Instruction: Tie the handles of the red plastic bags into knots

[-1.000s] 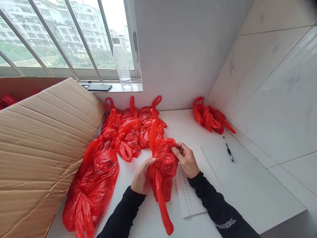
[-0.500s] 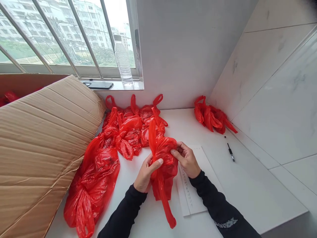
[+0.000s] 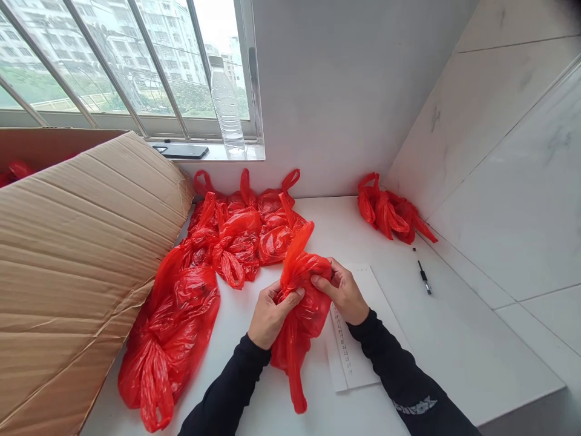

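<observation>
Between my hands is a red plastic bag [image 3: 313,297], held up over the white tabletop. One of its handles points up and another hangs down toward me. My left hand [image 3: 271,312] grips the bag's left side, thumb on top. On the other side, my right hand [image 3: 344,292] pinches the bag's right edge between thumb and fingers. What the bag contains is hidden by the plastic. Under my right wrist lies an open notebook [image 3: 363,339] with a column of handwriting. Left of my hands, a large knotted red bag [image 3: 179,327] lies on the table.
Several tied red bags [image 3: 238,239] are grouped by the wall, beside a large cardboard box [image 3: 82,260]. More red bags [image 3: 390,209] lie in the right corner, near a pen [image 3: 424,278]. A water bottle [image 3: 227,109] and a phone [image 3: 184,151] rest on the windowsill.
The held bag has turned a little: its upper handle now leans right and its lower handle has swung left. Both hands keep their grip.
</observation>
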Available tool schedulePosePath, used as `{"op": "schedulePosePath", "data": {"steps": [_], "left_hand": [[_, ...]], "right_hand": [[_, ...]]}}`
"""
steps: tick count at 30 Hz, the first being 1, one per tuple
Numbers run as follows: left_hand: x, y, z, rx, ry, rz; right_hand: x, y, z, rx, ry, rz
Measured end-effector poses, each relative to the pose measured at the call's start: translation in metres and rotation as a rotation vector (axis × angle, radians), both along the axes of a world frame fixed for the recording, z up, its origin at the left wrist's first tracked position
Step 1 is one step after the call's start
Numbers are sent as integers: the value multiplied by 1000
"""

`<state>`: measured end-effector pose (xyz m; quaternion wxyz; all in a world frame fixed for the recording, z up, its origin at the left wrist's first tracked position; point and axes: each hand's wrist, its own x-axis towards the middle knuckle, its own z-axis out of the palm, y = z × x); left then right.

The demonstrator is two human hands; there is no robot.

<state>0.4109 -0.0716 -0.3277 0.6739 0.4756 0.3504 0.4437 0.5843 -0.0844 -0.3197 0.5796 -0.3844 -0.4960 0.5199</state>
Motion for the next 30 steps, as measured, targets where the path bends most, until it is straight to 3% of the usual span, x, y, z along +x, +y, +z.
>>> {"op": "schedulePosePath", "data": {"steps": [9,16,27,30], "left_hand": [[0,-2,3,10,-60,3],[0,-1,4,-168,-239,19],[0,4,5,-242,-351,155],[0,2,10,-239,-340,125]], "right_hand": [[-1,1,0,25,40,-50],[-1,3,-3,-13,104,-94],[1,2,-1,-18,18,73],[1,2,-4,4,14,29]]}}
